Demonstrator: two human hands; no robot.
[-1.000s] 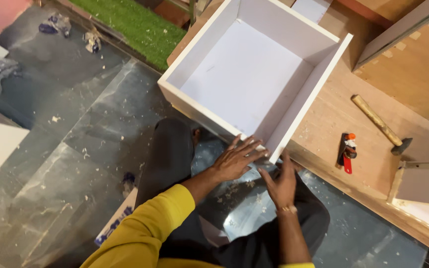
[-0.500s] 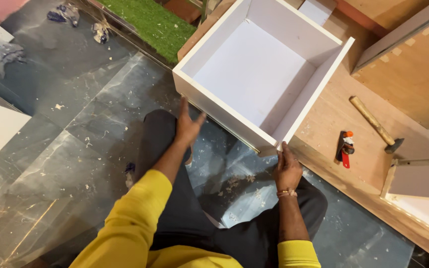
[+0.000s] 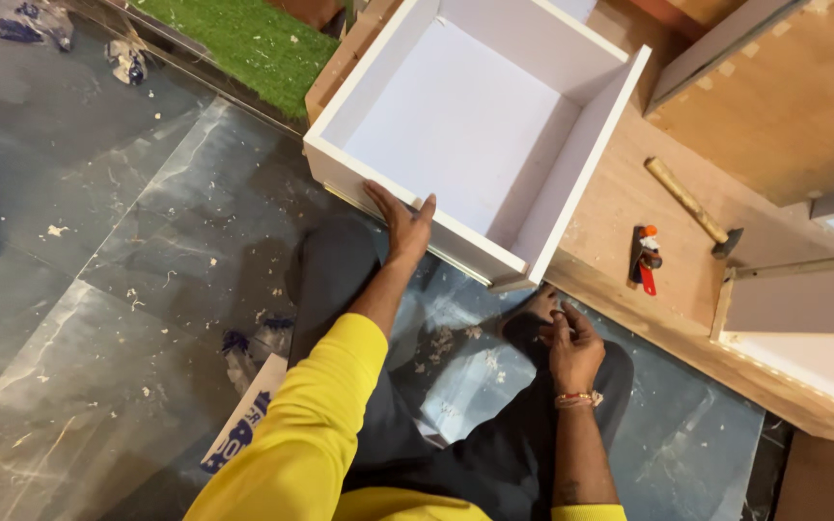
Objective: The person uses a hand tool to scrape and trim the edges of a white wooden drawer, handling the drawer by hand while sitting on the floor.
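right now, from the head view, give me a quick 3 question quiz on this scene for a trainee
1. True or false: the left hand rests on the near wall of the white drawer box.
2. Which tool lies on the wooden board beside the hammer? A) a saw B) a small red and black tool C) a drill
3. Fill in: the right hand is held near the person's ____, clear of the box.

Key: 1 true; 2 B; 3 knee.

White open-topped drawer box (image 3: 456, 125), empty, tilted, near edge over dark floor, far side on plywood
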